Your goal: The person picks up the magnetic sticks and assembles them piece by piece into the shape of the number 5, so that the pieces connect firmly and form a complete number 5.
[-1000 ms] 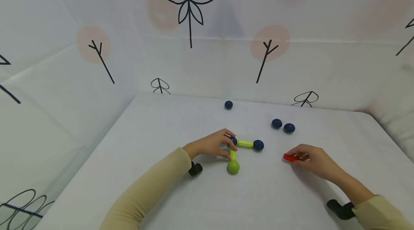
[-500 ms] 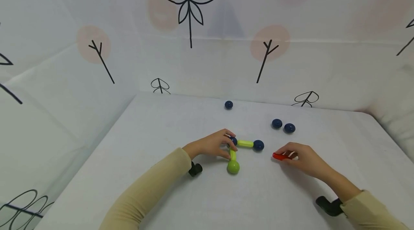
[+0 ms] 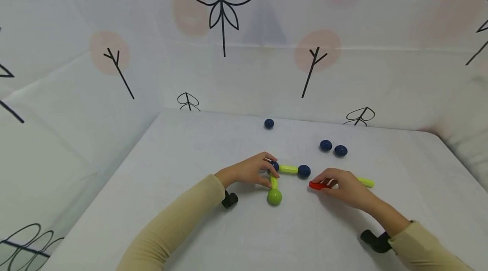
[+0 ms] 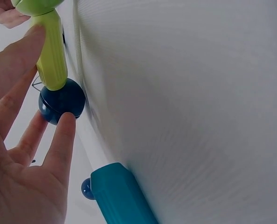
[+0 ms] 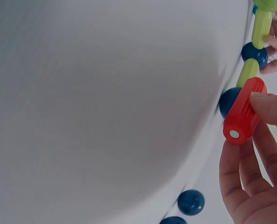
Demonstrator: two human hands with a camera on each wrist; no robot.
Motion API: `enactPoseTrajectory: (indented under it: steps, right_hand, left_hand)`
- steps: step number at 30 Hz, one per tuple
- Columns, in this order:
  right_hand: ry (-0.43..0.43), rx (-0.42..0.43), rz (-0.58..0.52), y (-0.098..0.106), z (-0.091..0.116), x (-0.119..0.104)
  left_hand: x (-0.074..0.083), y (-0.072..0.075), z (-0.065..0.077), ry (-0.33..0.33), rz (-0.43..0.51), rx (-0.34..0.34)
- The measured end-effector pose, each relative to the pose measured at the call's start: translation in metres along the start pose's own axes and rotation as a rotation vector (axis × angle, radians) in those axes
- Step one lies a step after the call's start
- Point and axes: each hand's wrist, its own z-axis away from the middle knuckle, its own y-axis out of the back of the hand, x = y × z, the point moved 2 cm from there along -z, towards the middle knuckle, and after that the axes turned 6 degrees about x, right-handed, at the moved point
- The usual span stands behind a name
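An L of magnetic building pieces lies on the table: a blue corner ball, a yellow-green stick ending in a green ball, and another yellow-green stick ending in a blue ball. My left hand holds it at the corner; in the left wrist view the thumb lies along the stick and fingers touch the blue ball. My right hand pinches a red magnetic stick between thumb and fingers, just right of the L's outer blue ball. A pale disc shows in its near end.
Farther back sit loose blue balls, one near the back edge and two at the right. A loose yellow-green stick lies behind the right hand. The left wrist view also shows a teal stick. Patterned white cloth surrounds the table.
My right hand has moved left with the red stick, closer to the L's outer blue ball, and the loose yellow-green stick behind it has come into view. The left hand stays put.
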Motion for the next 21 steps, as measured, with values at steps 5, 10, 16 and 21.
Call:
enactPoseTrajectory:
  steps: [5, 10, 16, 21]
  right_hand:
    - [0.014, -0.024, -0.022, -0.006, -0.003, -0.008]
    - [0.036, -0.061, -0.05, -0.013, -0.007, -0.015]
    - [0.07, -0.083, -0.078, -0.02, -0.01, -0.019]
    - [0.054, -0.117, -0.108, -0.026, -0.012, -0.025]
  left_hand:
    - [0.0, 0.0, 0.001, 0.006, 0.004, 0.001]
    - [-0.001, 0.0, 0.0, 0.022, 0.001, 0.002]
    - [-0.001, 0.0, 0.0, 0.02, 0.01, 0.006]
    - [-0.001, 0.0, 0.0, 0.03, 0.009, 0.003]
